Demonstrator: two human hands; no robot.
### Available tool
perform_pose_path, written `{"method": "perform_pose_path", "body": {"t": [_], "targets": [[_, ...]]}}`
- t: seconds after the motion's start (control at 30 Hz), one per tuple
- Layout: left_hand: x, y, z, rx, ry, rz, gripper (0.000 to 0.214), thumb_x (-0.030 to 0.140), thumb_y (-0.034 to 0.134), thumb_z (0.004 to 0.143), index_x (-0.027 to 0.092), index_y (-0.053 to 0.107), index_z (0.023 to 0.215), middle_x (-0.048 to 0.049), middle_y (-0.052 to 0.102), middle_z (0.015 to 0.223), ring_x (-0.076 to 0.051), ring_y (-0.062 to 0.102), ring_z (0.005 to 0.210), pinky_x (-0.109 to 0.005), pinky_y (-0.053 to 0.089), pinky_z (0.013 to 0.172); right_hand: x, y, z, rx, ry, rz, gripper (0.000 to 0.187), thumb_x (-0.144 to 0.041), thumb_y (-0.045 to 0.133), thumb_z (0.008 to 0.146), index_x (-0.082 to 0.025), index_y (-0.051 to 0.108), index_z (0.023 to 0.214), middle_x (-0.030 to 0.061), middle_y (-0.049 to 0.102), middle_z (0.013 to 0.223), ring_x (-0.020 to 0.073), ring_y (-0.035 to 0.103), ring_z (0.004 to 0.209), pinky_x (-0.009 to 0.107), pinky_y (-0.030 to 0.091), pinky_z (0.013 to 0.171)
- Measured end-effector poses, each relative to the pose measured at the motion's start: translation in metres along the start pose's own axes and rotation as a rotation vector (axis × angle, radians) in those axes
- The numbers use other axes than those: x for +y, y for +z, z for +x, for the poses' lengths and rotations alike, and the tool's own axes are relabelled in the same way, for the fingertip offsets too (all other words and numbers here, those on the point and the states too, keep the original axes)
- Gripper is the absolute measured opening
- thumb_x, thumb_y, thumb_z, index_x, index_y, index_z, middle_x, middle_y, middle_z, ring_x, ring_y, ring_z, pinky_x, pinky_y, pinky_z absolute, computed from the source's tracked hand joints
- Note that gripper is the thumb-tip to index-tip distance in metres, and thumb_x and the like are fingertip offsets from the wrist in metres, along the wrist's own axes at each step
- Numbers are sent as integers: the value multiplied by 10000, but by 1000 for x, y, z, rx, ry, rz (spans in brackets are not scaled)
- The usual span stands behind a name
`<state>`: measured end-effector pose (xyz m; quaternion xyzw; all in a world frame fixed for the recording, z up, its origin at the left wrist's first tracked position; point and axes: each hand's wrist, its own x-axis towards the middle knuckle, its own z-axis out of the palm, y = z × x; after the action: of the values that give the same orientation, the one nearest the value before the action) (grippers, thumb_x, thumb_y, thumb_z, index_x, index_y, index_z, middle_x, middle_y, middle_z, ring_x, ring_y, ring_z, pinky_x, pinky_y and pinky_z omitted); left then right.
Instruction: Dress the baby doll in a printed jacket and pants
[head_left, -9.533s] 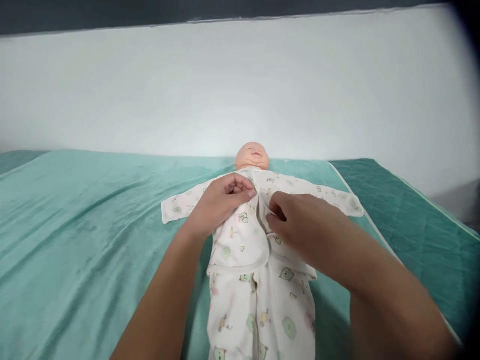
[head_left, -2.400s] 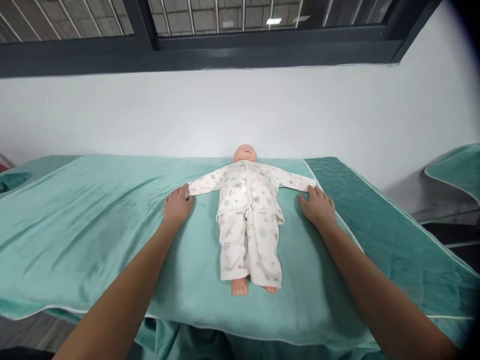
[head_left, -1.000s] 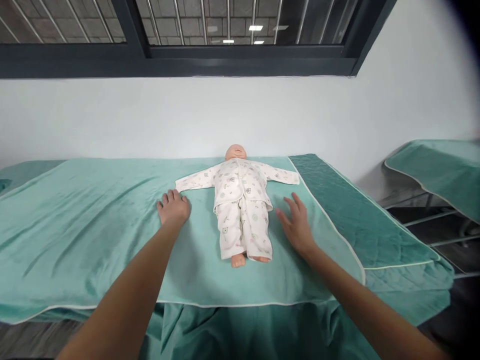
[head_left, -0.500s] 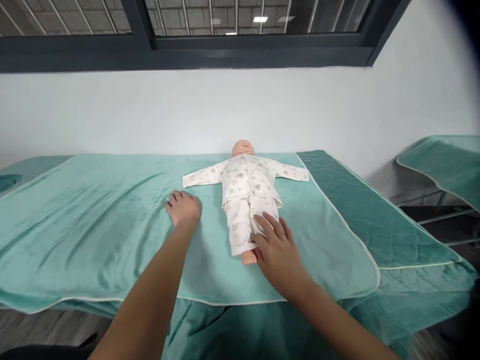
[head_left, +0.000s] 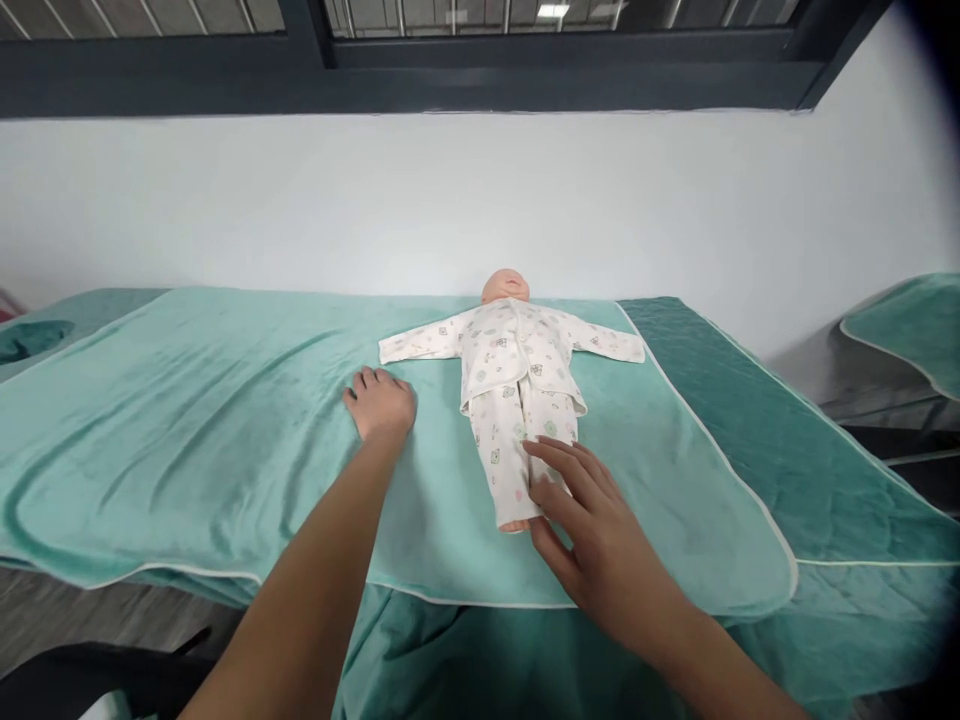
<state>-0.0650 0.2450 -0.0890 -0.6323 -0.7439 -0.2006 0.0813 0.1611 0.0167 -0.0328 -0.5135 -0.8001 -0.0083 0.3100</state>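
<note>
A baby doll lies on its back on a light green blanket, its head by the wall and its arms out sideways. It wears a white printed jacket and matching trousers. Only a sliver of one foot shows below a trouser cuff; the other foot is behind my right hand. My right hand is over the lower trouser leg on the right, fingers apart and slightly curled, thumb near the cuff. Left of the doll, below its sleeve, my left hand rests palm down on the blanket, fingers spread.
Under the blanket is a darker green quilted bed cover, showing at the right and along the front. A white wall with a dark window frame stands behind. Another green-covered surface is at the far right.
The trouser cuff now reaches lower and hides most of the foot. My right hand has turned slightly at the leg. My left hand stays on the blanket; the whole view has shifted a little.
</note>
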Motion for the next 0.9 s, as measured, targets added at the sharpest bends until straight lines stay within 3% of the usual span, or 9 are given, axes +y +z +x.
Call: {"method": "perform_pose_path", "body": {"t": [0.23,0.43,0.57,0.73,0.9], "targets": [[0,6,2,44,-11,40,461,264,319,922,86,614,1229,-206,531,1422,-337,428,1333,-537,304,1090,9,27,-19,24,122,-104,137,-152,550,898,-201,552,1026,131,493,1445,335,401,1376,585,392,1091],[0,7,3,53,-7,61,430,261,339,917,98,632,1186,-205,560,1381,-334,450,1302,-531,318,1074,3,20,-21,50,82,-92,148,-79,523,862,-202,535,944,106,497,1441,323,390,1390,587,334,1131],[0,6,3,46,-11,49,419,257,350,913,104,628,1187,-202,552,1389,-336,438,1316,-526,315,1074,4,15,-27,38,86,-7,201,-86,517,875,-217,533,1028,105,467,1460,305,390,1393,566,352,1129],[0,7,4,46,-16,44,418,261,354,912,102,626,1186,-200,559,1375,-334,448,1297,-523,314,1069,21,22,-47,75,285,167,404,-169,519,928,-231,426,1316,130,427,1463,260,466,1329,457,479,1034],[0,7,4,68,-6,52,402,256,362,900,105,639,1149,-190,590,1327,-335,468,1265,-525,331,1049,36,31,-55,77,506,230,223,-231,560,933,-253,516,1151,55,596,1112,214,609,1000,360,532,813]]}}
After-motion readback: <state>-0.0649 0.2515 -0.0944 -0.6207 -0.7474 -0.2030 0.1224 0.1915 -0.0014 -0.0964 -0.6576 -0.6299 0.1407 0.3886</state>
